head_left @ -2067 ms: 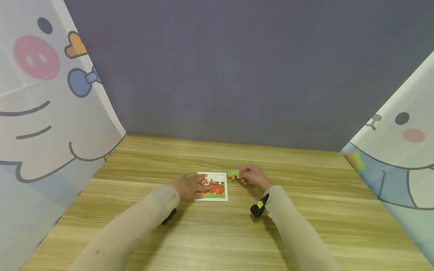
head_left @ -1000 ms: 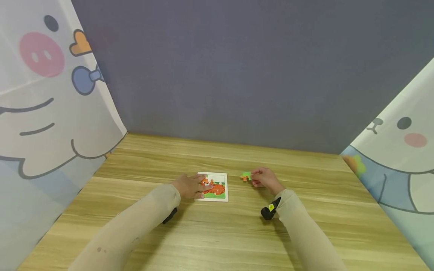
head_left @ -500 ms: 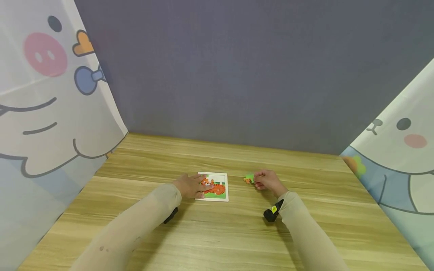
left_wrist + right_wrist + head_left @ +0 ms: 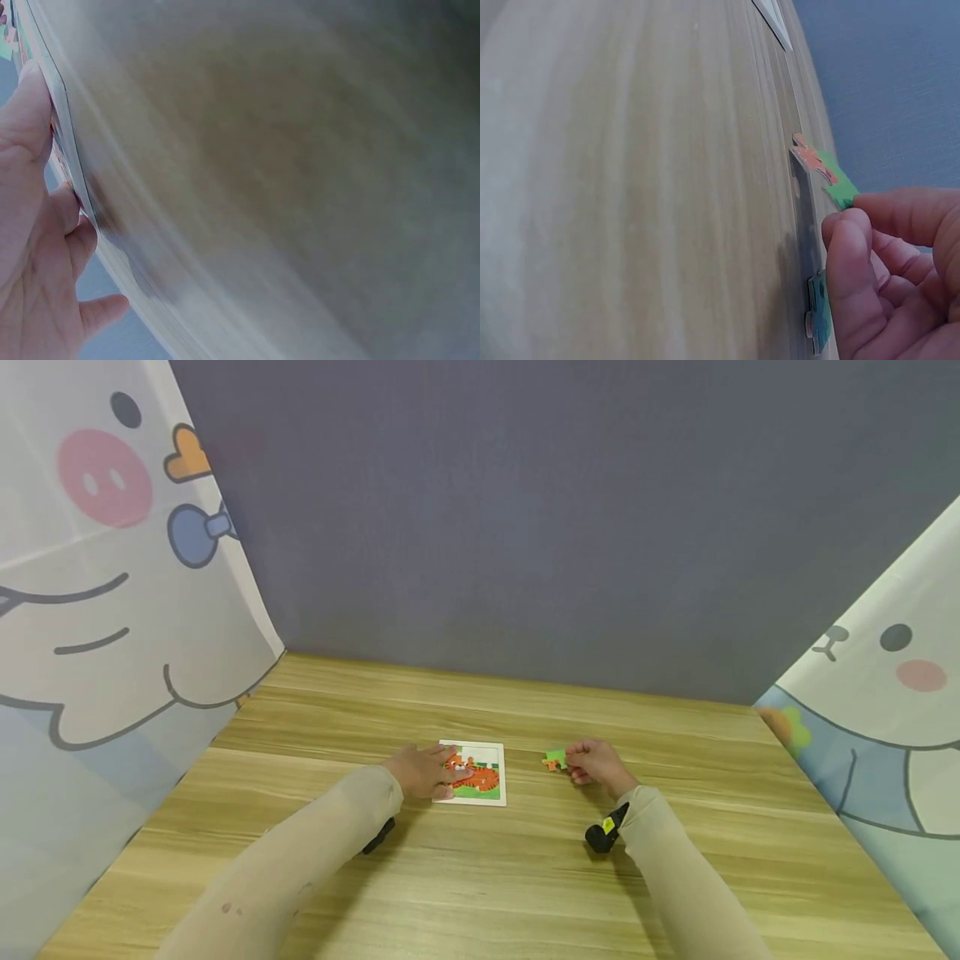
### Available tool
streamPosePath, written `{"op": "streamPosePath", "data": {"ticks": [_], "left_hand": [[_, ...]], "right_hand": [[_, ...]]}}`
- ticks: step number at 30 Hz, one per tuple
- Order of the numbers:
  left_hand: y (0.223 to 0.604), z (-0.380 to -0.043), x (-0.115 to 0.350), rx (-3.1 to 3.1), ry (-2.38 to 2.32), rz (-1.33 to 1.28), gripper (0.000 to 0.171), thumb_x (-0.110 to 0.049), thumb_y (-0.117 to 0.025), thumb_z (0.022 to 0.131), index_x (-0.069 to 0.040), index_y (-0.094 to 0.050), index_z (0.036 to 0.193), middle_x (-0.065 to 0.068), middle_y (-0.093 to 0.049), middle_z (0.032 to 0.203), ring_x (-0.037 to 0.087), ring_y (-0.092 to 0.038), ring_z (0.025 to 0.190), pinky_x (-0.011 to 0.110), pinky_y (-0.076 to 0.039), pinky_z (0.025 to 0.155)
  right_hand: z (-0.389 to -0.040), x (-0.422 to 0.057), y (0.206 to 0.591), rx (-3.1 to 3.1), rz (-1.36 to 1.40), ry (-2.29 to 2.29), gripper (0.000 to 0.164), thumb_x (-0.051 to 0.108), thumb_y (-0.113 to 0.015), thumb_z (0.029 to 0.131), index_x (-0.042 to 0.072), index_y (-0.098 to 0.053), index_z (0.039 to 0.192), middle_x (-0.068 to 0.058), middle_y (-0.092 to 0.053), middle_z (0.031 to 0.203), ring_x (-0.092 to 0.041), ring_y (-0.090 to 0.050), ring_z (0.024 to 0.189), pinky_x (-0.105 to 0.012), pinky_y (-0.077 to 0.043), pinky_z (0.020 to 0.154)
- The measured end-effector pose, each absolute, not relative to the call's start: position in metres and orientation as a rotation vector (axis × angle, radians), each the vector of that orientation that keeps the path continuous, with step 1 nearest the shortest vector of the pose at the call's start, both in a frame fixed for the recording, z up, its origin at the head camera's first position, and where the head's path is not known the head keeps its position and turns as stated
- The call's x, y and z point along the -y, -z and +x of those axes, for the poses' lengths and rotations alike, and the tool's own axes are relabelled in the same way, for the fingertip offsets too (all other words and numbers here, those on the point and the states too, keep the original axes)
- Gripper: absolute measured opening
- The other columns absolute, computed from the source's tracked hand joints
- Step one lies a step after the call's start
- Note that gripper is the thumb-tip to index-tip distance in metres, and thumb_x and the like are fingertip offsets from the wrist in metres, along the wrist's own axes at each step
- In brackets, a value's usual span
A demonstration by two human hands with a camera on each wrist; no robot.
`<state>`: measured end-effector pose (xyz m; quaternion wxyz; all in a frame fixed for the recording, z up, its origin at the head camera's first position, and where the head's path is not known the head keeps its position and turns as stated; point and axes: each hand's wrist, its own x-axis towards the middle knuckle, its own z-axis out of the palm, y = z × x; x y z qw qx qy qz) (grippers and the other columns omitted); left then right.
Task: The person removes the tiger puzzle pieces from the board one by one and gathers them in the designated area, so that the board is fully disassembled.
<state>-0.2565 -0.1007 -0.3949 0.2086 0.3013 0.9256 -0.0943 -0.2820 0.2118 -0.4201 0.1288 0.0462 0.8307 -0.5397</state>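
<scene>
My left hand (image 4: 423,772) lies with spread fingers over the left side of a white-framed jigsaw puzzle (image 4: 480,789) showing an orange tiger on green. The upper right of its picture area shows bare white backing. To the right of the frame, my right hand (image 4: 596,763) pinches a green and orange puzzle piece (image 4: 555,760) between thumb and finger. In the right wrist view that puzzle piece (image 4: 821,166) is tilted close above the wood. A second, dark green puzzle piece (image 4: 820,311) lies below the same hand, partly covered by it.
The wooden table (image 4: 480,877) runs back to a grey upright panel (image 4: 495,527). Curtains printed with cartoon animals hang at the left (image 4: 97,568) and right (image 4: 892,693). A black wrist camera (image 4: 602,837) sits under the right sleeve.
My right hand has carried the pinched puzzle piece rightward and slightly nearer, away from the frame, with only slight movement in the last half second. The left hand has stayed on the puzzle.
</scene>
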Motion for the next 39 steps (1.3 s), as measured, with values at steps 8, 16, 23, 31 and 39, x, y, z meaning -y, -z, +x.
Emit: {"op": "streamPosePath", "data": {"ticks": [8, 16, 23, 31, 39], "left_hand": [[0.397, -0.255, 0.100, -2.573, 0.290, 0.844, 0.057, -0.055, -0.035, 0.097, -0.040, -0.026, 0.151, 0.001, -0.013, 0.160, 0.018, -0.016, 0.145, 0.056, -0.023, 0.111], [0.399, -0.254, 0.101, -2.588, 0.293, 0.866, 0.056, -0.055, -0.035, 0.097, -0.041, -0.026, 0.151, 0.001, -0.015, 0.160, 0.019, -0.017, 0.145, 0.054, -0.024, 0.111], [0.396, -0.254, 0.100, -2.595, 0.303, 0.886, 0.057, -0.057, -0.033, 0.097, -0.039, -0.027, 0.151, 0.002, -0.015, 0.160, 0.019, -0.017, 0.145, 0.054, -0.027, 0.110], [0.393, -0.257, 0.099, -2.595, 0.384, 0.887, 0.058, -0.056, -0.033, 0.097, -0.040, -0.024, 0.152, 0.002, -0.014, 0.160, 0.018, -0.019, 0.144, 0.052, -0.032, 0.108], [0.395, -0.258, 0.100, -2.593, 0.391, 0.893, 0.058, -0.056, -0.033, 0.096, -0.040, -0.024, 0.152, 0.002, -0.015, 0.160, 0.018, -0.019, 0.144, 0.052, -0.032, 0.108]], "right_hand": [[-0.282, -0.213, 0.423, -2.413, 0.159, 1.555, 0.019, -0.002, -0.055, 0.091, -0.014, -0.059, 0.104, -0.004, -0.057, 0.067, -0.008, -0.053, 0.052, -0.019, -0.049, 0.048], [-0.279, -0.213, 0.422, -2.421, 0.171, 1.522, 0.019, -0.003, -0.054, 0.090, -0.015, -0.060, 0.103, -0.003, -0.056, 0.064, -0.007, -0.052, 0.049, -0.018, -0.048, 0.046], [-0.281, -0.211, 0.418, -2.407, 0.194, 1.527, 0.020, -0.001, -0.054, 0.092, -0.015, -0.060, 0.105, -0.003, -0.057, 0.065, -0.007, -0.052, 0.051, -0.018, -0.048, 0.047], [-0.285, -0.206, 0.415, -2.389, 0.132, 1.576, 0.026, 0.003, -0.055, 0.094, -0.015, -0.056, 0.112, -0.003, -0.058, 0.071, -0.007, -0.054, 0.056, -0.019, -0.050, 0.052], [-0.289, -0.193, 0.417, -2.490, -0.037, 1.478, 0.030, 0.004, -0.060, 0.089, -0.012, -0.060, 0.114, 0.000, -0.056, 0.067, -0.008, -0.051, 0.059, -0.020, -0.047, 0.055]]}}
